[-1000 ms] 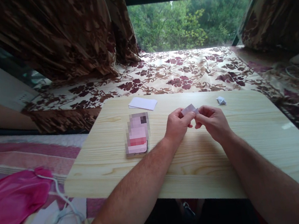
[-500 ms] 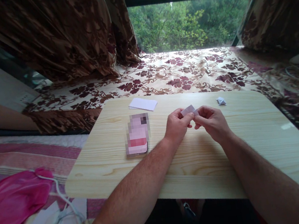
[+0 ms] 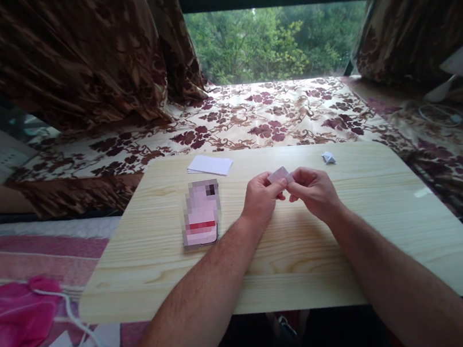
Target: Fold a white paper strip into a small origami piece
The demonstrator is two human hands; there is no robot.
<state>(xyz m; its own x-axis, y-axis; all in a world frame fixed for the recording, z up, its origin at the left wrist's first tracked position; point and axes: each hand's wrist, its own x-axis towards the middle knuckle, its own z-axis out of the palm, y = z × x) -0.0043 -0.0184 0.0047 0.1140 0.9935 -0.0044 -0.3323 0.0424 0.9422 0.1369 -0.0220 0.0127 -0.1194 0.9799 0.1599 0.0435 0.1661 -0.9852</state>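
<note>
Both my hands meet over the middle of a light wooden table (image 3: 306,266). My left hand (image 3: 260,199) and my right hand (image 3: 313,191) pinch a small folded piece of white paper (image 3: 279,175) between thumbs and fingers, holding it just above the tabletop. A stack of white paper sheets (image 3: 210,165) lies at the far left of the table. A small folded paper figure (image 3: 328,157) sits at the far right of my hands.
A phone (image 3: 201,213) lies flat on the table left of my hands. A floral cloth (image 3: 257,114) covers the sill behind, with brown curtains (image 3: 79,57) at both sides. A pink pouch (image 3: 10,322) and white cables (image 3: 82,340) lie on the bed at left.
My view has shifted slightly, so everything sits a little further left in the frame. Both hands keep pinching the folded paper in much the same pose.
</note>
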